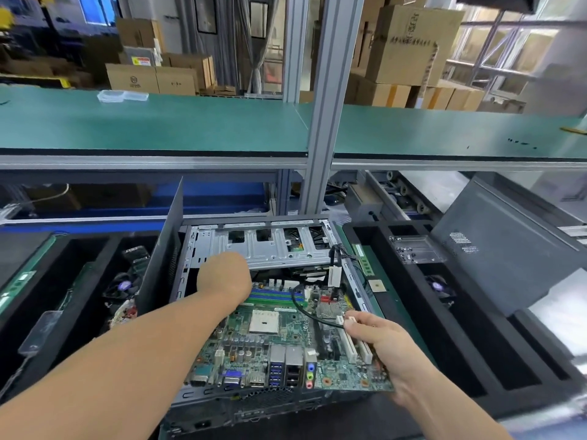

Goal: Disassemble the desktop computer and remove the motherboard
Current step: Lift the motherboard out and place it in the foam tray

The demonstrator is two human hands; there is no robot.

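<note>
Motherboard (273, 341) sits in the open case (203, 404), right hand (378, 344) gripping its edge.

Both hands work in the open case (178, 249): right hand (378, 341) grips the motherboard (270, 338), left hand (222, 277) reaches its far edge.

Green shelf surface (190, 122) across mid-frame, clear plastic container (122, 96) at its upper left. Cardboard boxes (409, 46) stacked in the upper background. Aluminium post (320, 122) at centre. Black foam trays (476, 328) at lower right and lower left.
</note>
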